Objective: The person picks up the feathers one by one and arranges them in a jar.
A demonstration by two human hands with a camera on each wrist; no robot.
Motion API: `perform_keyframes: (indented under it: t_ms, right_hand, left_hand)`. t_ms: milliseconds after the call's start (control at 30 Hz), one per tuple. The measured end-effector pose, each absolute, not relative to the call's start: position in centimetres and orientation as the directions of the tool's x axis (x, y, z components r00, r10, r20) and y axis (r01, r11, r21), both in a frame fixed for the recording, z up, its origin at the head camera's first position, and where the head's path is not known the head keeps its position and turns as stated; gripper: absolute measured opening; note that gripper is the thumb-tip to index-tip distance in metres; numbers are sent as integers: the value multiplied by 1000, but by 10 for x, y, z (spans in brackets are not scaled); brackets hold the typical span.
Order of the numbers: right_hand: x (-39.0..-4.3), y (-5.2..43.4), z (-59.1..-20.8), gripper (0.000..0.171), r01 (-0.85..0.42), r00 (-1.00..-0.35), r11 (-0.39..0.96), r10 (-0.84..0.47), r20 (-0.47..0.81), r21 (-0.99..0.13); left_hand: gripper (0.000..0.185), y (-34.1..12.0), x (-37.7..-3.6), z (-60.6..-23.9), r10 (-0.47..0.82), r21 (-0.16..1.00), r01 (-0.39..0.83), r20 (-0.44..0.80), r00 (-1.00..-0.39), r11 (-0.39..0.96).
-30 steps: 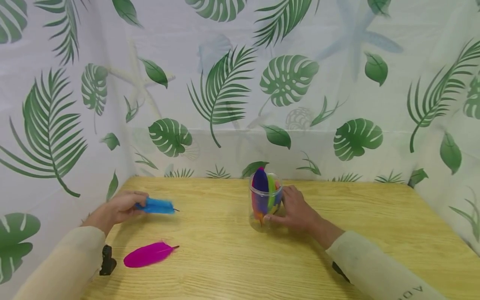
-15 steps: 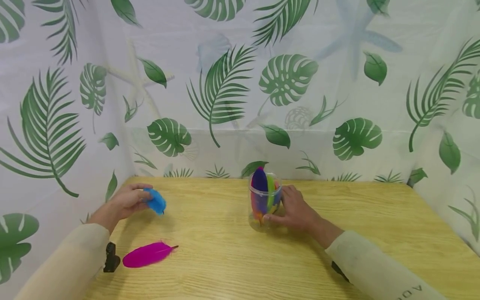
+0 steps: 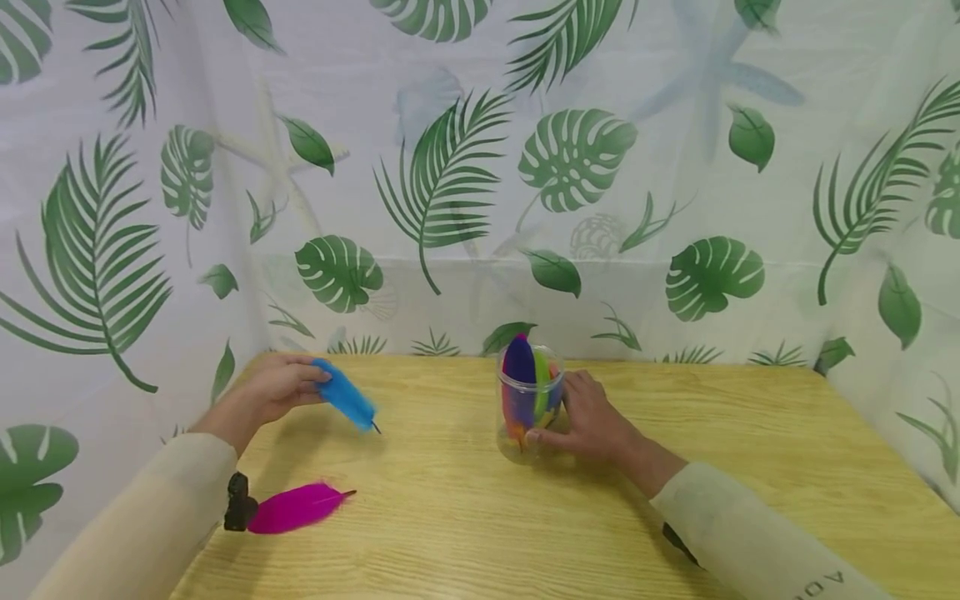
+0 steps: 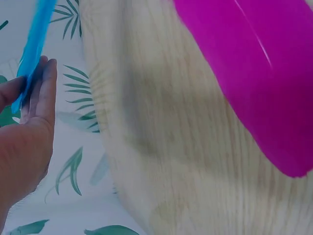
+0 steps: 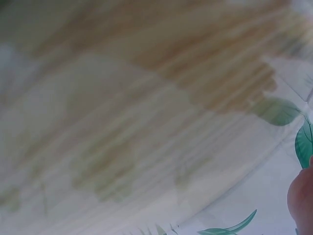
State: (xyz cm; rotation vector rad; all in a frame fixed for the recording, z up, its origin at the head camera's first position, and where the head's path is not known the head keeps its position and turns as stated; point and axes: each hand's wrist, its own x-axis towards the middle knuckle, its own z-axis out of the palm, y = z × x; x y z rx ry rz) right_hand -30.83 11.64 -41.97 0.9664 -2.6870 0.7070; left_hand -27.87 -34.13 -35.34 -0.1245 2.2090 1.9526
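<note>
A blue feather [image 3: 347, 395] is pinched at its broad end between the thumb and fingers of my left hand [image 3: 281, 387], its quill slanting down to the right above the table. The left wrist view shows the same blue feather [image 4: 33, 46] between thumb and fingertips. Below the left forearm a magenta feather [image 3: 300, 507] lies on the table, quill to the right. My right hand [image 3: 592, 421] grips the right side of a clear plastic jar [image 3: 510, 446], which stands upright with several colourful feathers [image 3: 521, 362] inside. Only a bit of the right hand [image 5: 302, 200] shows in the right wrist view.
The wood-grain table [image 3: 450, 525] reaches back to a leaf-printed white curtain [image 3: 465, 292], which also closes in both sides. A small black device [image 3: 238, 502] at the left wrist hangs close beside the magenta feather.
My left hand has moved right and slightly up with the blue feather, which turned from level to slanting down to the right. The right hand and jar have stayed still.
</note>
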Motion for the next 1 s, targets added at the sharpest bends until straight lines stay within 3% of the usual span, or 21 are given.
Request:
perform_keyframes:
  t_ms: [233,1000]
  right_hand:
    - [-308,118,-420,84,-659,-751,666,-555,359,-349]
    - [-309,117,-419,86,-642,-766,671,-544,343,-370]
  left_hand:
    - [56,-326,-284,-344,136,969,-205,-223,-965,136]
    - [56,-274,-293,-309,161,969,-202,-223,-961,140]
